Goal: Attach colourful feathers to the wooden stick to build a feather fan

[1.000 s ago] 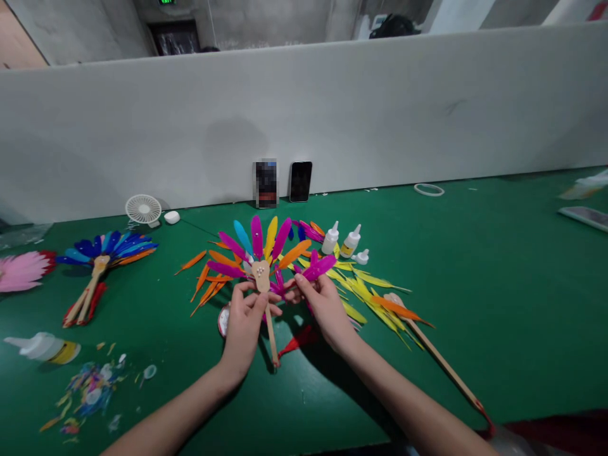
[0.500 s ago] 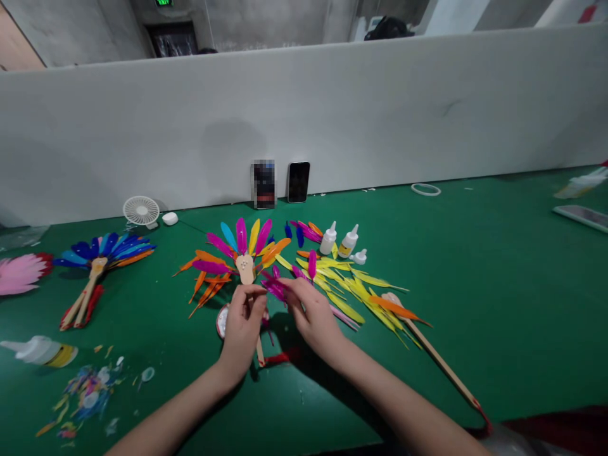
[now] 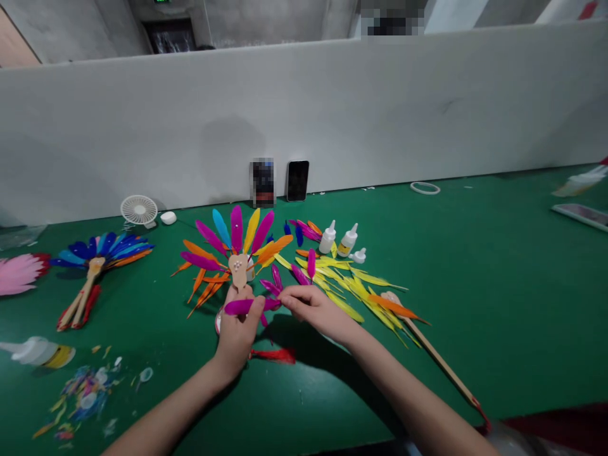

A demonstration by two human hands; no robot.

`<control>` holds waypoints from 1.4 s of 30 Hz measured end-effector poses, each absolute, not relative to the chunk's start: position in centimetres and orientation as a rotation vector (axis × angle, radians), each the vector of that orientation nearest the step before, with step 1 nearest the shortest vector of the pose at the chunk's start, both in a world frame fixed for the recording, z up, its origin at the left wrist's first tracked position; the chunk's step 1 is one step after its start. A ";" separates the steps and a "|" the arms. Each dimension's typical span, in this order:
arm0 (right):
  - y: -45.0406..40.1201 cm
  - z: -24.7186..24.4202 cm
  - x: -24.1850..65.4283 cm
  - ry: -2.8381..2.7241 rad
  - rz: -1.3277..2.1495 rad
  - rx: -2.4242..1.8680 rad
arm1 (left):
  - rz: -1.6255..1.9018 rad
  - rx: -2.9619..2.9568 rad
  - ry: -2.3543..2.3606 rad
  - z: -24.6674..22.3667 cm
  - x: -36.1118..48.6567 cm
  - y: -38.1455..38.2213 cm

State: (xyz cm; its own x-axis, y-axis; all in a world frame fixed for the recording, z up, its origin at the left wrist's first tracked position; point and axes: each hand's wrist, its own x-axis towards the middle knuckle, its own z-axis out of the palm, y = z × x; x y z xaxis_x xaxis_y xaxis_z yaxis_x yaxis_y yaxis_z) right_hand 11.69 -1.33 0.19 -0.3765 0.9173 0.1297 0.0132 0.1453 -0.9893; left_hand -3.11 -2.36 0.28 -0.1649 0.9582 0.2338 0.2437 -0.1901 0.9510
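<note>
My left hand (image 3: pixel 236 326) is closed round the handle of a feather fan (image 3: pixel 239 269), whose flat wooden head bears magenta, blue, yellow and orange feathers and small pearl-like beads. A loose magenta feather (image 3: pixel 240 307) lies across my left fingers, by the raised thumb. At that feather's thin end, my right hand (image 3: pixel 316 310) pinches with thumb and forefinger. More magenta feathers (image 3: pixel 273 282) lie just beyond my right fingertips. A red tassel (image 3: pixel 274 355) rests on the table below the hands. A round tin or lid (image 3: pixel 218 321) is mostly hidden behind my left hand.
Yellow feathers (image 3: pixel 344 282) spread to the right beside a wooden stick (image 3: pixel 439 358). Glue bottles stand behind them (image 3: pixel 327 238), and another glue bottle (image 3: pixel 42 353) lies at left near scraps (image 3: pixel 88 392). A blue feather fan (image 3: pixel 97 261), small fan (image 3: pixel 139 209) and phones (image 3: pixel 297 181) are farther back.
The fan has risen slightly and shifted left with my left hand. The magenta feather now lies level across my left fingers, and my right hand has turned and lowered slightly.
</note>
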 end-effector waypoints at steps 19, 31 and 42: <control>4.4 -3.7 8.0 -1.747 0.780 -1.227 | 1.532 1.422 1.476 -0.6 -3.7 -1.7; 6.1 -3.1 7.0 -1.463 0.998 -1.194 | 1.607 1.296 1.418 -0.1 -4.1 -1.4; 2.4 -1.8 12.1 -0.813 1.474 -0.917 | 1.600 1.200 1.420 0.0 -4.1 -1.2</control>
